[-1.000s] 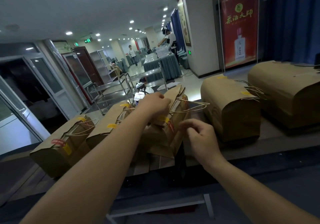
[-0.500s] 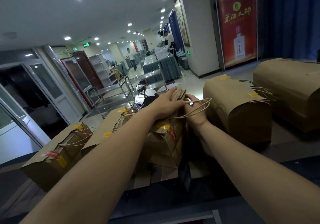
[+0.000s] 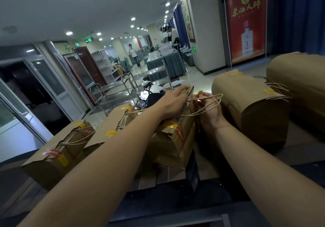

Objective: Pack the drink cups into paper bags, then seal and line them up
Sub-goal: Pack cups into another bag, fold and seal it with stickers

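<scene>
Pressing the folded top of the middle bag (image 3: 173,139) flat, the left hand (image 3: 173,103) steadies it on the bench (image 3: 175,175) while the right hand (image 3: 209,110) pinches a yellow sticker (image 3: 200,93) beside that fold, apparently to seal it.

Brown paper bags (image 3: 174,144), yellow stickers (image 3: 111,133), red seal labels (image 3: 179,134); red poster (image 3: 246,21); blue curtain (image 3: 299,15).

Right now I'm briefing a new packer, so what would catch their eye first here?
Both hands meet at the centre over a brown paper bag: the left hand presses its folded top, the right hand grips the twine handles. Sealed brown bags with yellow stickers line the table either side. A red banner showing a bottle stands far right.
</scene>
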